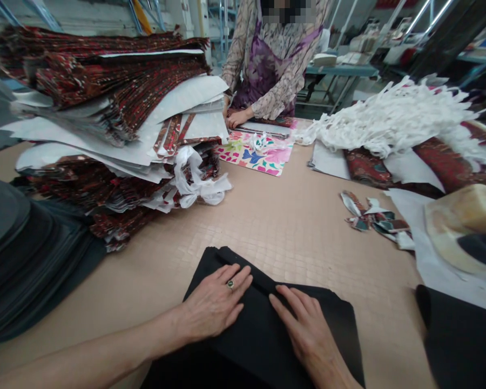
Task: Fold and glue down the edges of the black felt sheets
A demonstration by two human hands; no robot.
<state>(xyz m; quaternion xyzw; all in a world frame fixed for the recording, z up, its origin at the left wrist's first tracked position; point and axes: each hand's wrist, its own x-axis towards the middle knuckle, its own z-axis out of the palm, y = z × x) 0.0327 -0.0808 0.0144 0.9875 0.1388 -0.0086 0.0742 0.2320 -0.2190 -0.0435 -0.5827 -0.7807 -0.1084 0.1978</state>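
Note:
A piece of black fabric lies on the table in front of me, its far edge folded over in a narrow strip. My left hand rests flat on the fabric's left part, fingers stretched toward the fold and a ring on one finger. To the right, my right hand presses its fingertips on the fold near the middle of the far edge, fingers extended. The fabric's near end runs out of view at the bottom.
Patterned red-brown fabric and white sheets form a tall stack at the left, beside dark pieces. White strips heap at the right, near scraps, a tape roll and black material. Another person works across the table.

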